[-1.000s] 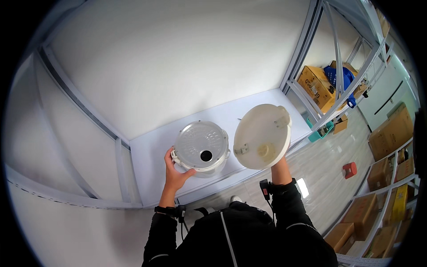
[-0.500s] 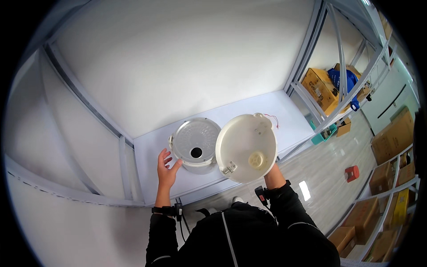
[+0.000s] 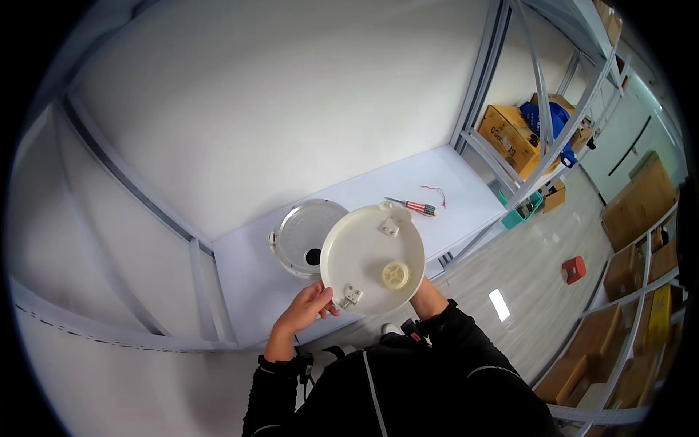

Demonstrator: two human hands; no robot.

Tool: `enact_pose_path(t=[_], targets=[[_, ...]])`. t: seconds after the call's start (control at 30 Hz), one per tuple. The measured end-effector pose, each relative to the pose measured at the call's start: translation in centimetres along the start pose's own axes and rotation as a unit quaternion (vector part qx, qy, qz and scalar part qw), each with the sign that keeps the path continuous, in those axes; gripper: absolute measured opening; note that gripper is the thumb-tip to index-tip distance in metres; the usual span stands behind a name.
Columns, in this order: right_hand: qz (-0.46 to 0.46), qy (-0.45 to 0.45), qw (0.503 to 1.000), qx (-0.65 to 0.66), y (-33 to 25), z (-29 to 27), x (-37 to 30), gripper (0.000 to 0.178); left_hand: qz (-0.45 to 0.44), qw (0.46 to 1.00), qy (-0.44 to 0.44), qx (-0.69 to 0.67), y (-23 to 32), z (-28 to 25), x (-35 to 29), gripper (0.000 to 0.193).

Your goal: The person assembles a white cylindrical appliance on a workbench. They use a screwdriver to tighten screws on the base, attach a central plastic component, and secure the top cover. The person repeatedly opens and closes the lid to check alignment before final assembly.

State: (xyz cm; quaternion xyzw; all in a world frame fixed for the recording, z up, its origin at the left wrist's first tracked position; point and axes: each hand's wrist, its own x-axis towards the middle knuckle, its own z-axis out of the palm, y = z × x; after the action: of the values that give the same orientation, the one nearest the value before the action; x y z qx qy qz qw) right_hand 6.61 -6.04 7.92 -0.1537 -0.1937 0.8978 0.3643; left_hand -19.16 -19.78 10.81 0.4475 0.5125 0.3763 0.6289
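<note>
White tabletop [image 3: 247,284] is lying under both hands, left hand [image 3: 309,306] and right hand [image 3: 422,295] gripping a cream round lid [image 3: 371,255] with yellow hub, hovering before the metal-rimmed pot [image 3: 302,237] and screwdriver [image 3: 413,206].

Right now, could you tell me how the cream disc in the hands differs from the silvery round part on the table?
The cream disc is matte plastic, held tilted above the table by both hands; the silvery round part is shiny and lies flat. The cream disc has a small yellowish gear; the silvery round part has a dark hole. Both are round.
</note>
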Motion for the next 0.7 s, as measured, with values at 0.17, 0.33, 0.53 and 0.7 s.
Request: enact_pose_path(t=[0.17,0.33,0.53,0.7], targets=[[-0.043,0.047,0.996,-0.054,0.7,-0.2,-0.1,0.041,0.047,0.996,0.037,-0.066,0.0,1.0,0.4,0.035],[-0.121,0.125,0.968,-0.179,-0.2,-0.1,-0.7,0.039,0.050,0.991,0.031,-0.121,1.4,1.9,1.0,0.046],[-0.196,0.187,0.909,-0.316,-1.9,-0.6,-2.1,0.035,0.099,0.985,0.052,-0.130,0.6,3.0,3.0,0.057],[-0.255,0.143,0.885,-0.363,-5.5,-2.1,-2.8,0.026,0.137,0.987,0.024,-0.074,0.7,3.4,5.3,0.057]])
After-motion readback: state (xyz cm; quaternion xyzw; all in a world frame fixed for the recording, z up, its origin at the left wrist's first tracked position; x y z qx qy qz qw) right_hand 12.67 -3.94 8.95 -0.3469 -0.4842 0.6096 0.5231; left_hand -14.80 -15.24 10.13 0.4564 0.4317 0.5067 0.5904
